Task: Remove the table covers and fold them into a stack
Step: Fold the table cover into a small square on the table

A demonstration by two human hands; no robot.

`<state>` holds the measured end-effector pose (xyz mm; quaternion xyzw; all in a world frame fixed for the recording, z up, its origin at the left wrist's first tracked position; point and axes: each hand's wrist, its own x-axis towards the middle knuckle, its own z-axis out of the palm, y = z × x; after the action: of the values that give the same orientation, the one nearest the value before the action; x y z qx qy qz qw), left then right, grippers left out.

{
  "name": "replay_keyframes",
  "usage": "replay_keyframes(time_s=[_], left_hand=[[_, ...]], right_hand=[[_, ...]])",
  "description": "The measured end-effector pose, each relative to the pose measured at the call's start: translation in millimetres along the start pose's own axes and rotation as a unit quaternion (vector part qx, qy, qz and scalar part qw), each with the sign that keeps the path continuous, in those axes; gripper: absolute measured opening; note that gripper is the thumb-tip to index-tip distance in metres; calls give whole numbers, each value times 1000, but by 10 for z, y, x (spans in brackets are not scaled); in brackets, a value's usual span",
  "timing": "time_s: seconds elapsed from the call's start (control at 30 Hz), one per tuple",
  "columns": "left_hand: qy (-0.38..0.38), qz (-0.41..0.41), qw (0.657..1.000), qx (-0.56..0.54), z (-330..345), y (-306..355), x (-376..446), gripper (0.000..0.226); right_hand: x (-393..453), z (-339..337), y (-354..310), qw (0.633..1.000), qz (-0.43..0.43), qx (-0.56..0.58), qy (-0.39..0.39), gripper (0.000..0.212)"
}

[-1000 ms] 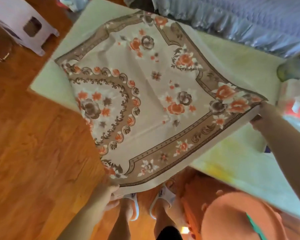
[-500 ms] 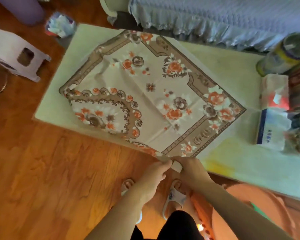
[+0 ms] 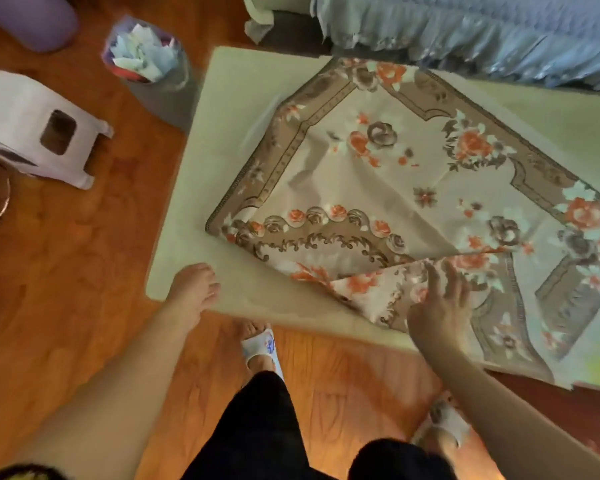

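Both hands have let go of the corners they pinched together half a second ago, and the view has swung left, so the boxes at the table's right end are gone from sight; the floral cover [image 3: 413, 188] now lies on the pale table [image 3: 194, 237], folded over itself, with one flap doubled back along the near edge and a corner hanging slightly past the table's front; the right hand [image 3: 437, 306] lies on that flap with fingers spread and straight, holding nothing, probably pressing the fold flat so the cloth keeps its crease; the left hand [image 3: 193, 292] hovers at the near left corner of the table, clear of the cover, fingers loosely relaxed and empty, likely on its way to the cover's far left corner for another fold; beyond the table stand a white stool [image 3: 39, 129] and a waste bin [image 3: 146, 71] on the wooden floor; the fold looks uneven and wrinkled near the middle, so smoothing seems wanted before another fold
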<state>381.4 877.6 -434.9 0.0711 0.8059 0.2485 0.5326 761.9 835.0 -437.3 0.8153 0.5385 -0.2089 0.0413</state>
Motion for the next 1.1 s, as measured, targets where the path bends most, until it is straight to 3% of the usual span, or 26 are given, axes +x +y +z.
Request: replay_keyframes(time_s=[0.1, 0.2, 0.27, 0.37, 0.47, 0.63, 0.87, 1.1], left_hand=[[-14, 46, 999, 21, -80, 402, 591, 20], [-38, 52, 997, 40, -93, 590, 977, 20], [-43, 57, 997, 28, -114, 642, 1102, 15], [-78, 56, 995, 14, -163, 670, 1129, 11], [-134, 53, 989, 33, -265, 688, 1186, 6], [-256, 10, 966, -39, -408, 799, 1022, 18], [-205, 242, 947, 55, -568, 1778, 687, 20], [-149, 217, 959, 107, -878, 2317, 854, 9]], right_hand=[[-136, 439, -1046, 976, -202, -23, -80, 83], [-35, 615, -1606, 953, -285, -91, -54, 80], [60, 611, -1729, 952, -275, -130, -30, 57], [21, 563, -1617, 943, -294, -152, 41, 5], [-86, 478, -1463, 936, -313, -120, 107, 14], [-146, 281, -1398, 939, -286, -69, 176, 15], [-300, 135, -1327, 934, -284, -95, 194, 23], [-483, 77, -1347, 930, -279, -110, 212, 24]])
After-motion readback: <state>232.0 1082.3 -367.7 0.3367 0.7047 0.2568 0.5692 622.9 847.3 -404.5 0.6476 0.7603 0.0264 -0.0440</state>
